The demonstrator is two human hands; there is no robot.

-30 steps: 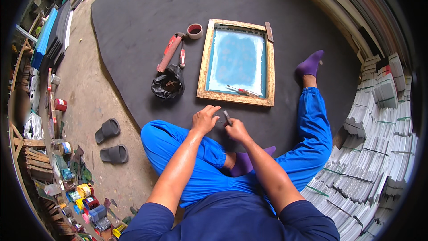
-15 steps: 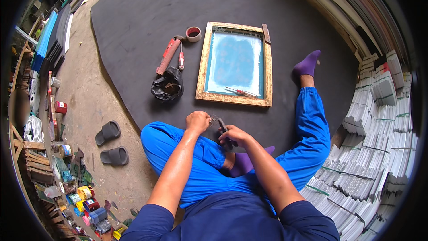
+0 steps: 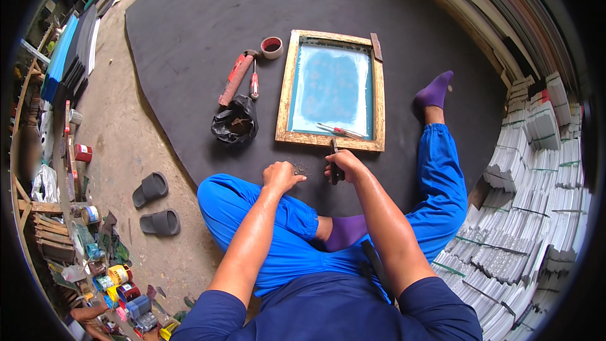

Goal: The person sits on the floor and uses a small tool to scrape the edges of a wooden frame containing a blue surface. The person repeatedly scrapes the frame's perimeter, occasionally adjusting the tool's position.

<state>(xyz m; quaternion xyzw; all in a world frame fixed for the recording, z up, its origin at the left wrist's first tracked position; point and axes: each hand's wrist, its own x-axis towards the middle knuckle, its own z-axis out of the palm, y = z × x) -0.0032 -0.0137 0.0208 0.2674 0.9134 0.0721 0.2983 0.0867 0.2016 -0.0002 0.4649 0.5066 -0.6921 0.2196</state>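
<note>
My right hand (image 3: pixel 344 161) was wrapped firmly around a dark hand tool (image 3: pixel 334 167), its narrow end pointing away from me. That end stood at the near rail of the wooden frame (image 3: pixel 284 88), though I could not tell whether it touched the wood. My left hand (image 3: pixel 281 177) was curled beside a scatter of small dark bits (image 3: pixel 301 168); whether its fingers pinched anything, I could not tell, since the back of the hand hid them. The frame lay flat on the dark mat (image 3: pixel 442 31) ahead of my hands, its mesh panel (image 3: pixel 332 85) blue and white, with a screwdriver (image 3: pixel 344 131) resting along the near end of the panel. A brown strip (image 3: pixel 376 47) sat at the frame's far right corner. To the left of the frame lay a roll of tape (image 3: pixel 271 47), a long red tool (image 3: pixel 235 80), a second screwdriver (image 3: pixel 254 86) and a crumpled black bag (image 3: pixel 234 123) (its mouth gaped upward, with something brownish inside). Off the mat, on the floor (image 3: pixel 117 132) to my left, was a pair of dark sandals (image 3: pixel 150 190).
</note>
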